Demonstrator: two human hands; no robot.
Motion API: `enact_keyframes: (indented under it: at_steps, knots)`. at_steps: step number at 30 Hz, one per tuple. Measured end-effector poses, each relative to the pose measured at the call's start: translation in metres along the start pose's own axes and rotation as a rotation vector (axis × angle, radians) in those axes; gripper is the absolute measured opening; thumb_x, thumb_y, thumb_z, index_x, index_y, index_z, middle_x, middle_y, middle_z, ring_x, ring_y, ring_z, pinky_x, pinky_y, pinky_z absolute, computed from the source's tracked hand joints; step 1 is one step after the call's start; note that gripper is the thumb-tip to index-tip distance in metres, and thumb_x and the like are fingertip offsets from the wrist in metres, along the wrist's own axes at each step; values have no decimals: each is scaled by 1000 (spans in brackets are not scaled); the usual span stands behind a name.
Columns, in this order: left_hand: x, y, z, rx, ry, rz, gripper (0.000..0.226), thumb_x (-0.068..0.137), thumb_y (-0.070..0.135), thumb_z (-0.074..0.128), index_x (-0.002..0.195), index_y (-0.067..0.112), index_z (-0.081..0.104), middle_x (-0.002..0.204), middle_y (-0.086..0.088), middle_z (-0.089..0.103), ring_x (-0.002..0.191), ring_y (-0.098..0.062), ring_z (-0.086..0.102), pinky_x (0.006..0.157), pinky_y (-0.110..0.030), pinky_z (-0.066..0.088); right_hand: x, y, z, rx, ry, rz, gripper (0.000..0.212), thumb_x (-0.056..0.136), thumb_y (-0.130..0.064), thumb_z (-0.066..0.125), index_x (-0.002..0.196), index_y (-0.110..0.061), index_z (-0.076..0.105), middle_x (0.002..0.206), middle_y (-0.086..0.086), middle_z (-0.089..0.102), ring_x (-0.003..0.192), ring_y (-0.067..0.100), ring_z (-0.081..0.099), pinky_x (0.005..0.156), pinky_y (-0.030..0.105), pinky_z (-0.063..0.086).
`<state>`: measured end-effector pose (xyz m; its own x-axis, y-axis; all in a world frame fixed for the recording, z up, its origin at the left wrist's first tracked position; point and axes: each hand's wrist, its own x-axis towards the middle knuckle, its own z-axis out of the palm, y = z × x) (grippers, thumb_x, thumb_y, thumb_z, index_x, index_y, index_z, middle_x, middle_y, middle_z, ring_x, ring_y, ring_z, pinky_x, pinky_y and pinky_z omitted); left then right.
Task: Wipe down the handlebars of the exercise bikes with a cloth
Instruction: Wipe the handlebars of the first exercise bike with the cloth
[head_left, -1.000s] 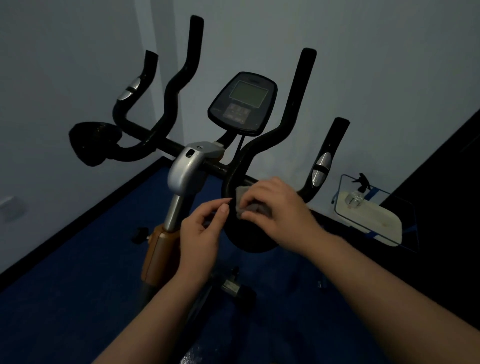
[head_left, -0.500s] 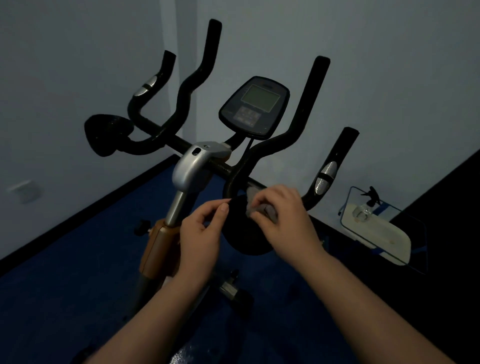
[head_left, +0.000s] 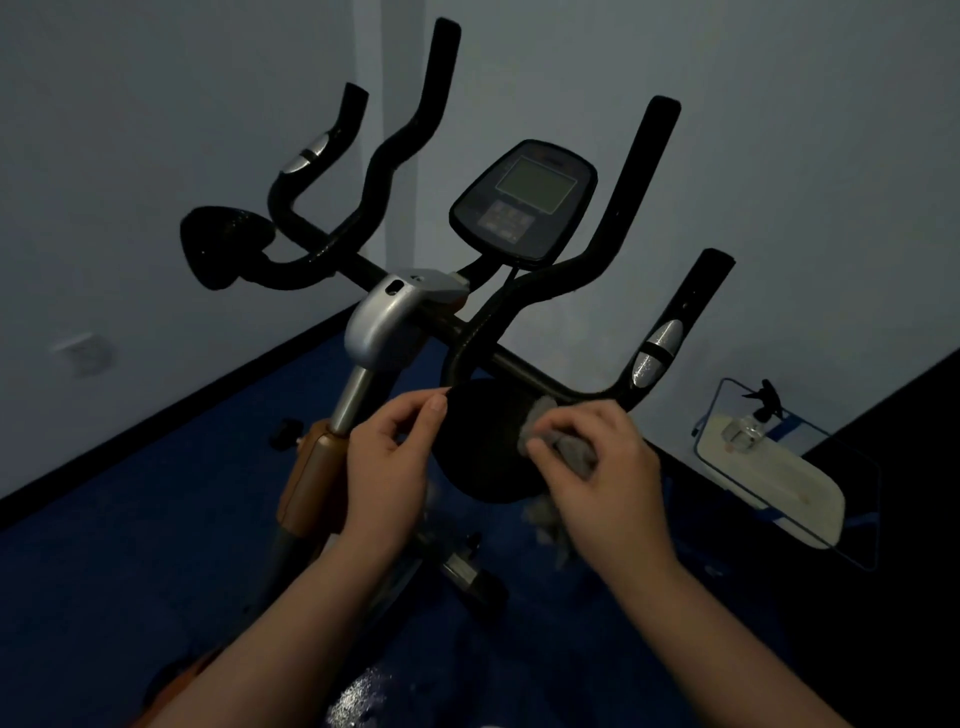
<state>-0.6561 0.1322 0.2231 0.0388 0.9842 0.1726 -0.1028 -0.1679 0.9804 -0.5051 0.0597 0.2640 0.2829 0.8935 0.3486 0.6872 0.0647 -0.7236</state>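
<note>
An exercise bike stands before me with black handlebars (head_left: 597, 270) branching into several upright grips. A round black elbow pad (head_left: 483, 447) sits on the near right end of the bar. My right hand (head_left: 608, 467) grips a grey cloth (head_left: 566, 441) and holds it against the pad's right edge. My left hand (head_left: 389, 457) pinches the pad's left rim between thumb and fingers. A second pad (head_left: 223, 244) sits at the far left end.
A console with a grey screen (head_left: 524, 200) rises between the bars. The silver stem clamp (head_left: 384, 317) and orange frame (head_left: 311, 478) stand left of my hands. At the right, a spray bottle (head_left: 748, 426) rests on a white tray (head_left: 789, 483). Blue floor and pale walls surround the bike.
My right hand has slid the cloth rightward and down across the pad, from its upper middle to its right edge. My left hand has kept its hold on the left rim.
</note>
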Motion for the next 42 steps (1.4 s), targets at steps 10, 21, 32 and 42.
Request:
enact_keyframes:
  at_steps: [10,21,32,42]
  knots:
    - [5,13,-11,-92,-68,-277,26,97,11,48,105,2,70,101,-17,72,92,-26,65,80,-36,49,33,-26,24,-320,-308,-430,15,73,-23,78,86,-27,71,91,-9,66,86,13,60,72,35,51]
    - [2,8,-26,-110,-126,-304,30,98,18,44,98,14,73,91,-4,74,85,-15,67,74,-27,52,30,-34,28,-434,-411,-439,15,84,-23,66,98,-28,68,106,-12,63,100,10,54,84,27,43]
    - [1,11,-13,-62,-166,-112,18,92,8,57,102,17,69,86,9,73,80,4,66,65,-8,48,51,-35,-4,-488,-460,-249,8,82,-31,69,89,-33,68,102,-15,60,105,11,48,90,41,41]
    - [3,10,-10,-7,-170,-61,18,93,13,57,106,16,69,91,15,73,84,4,66,67,-7,48,40,-12,-12,152,9,164,7,81,-19,71,82,-26,68,95,-10,66,92,-2,59,79,7,42]
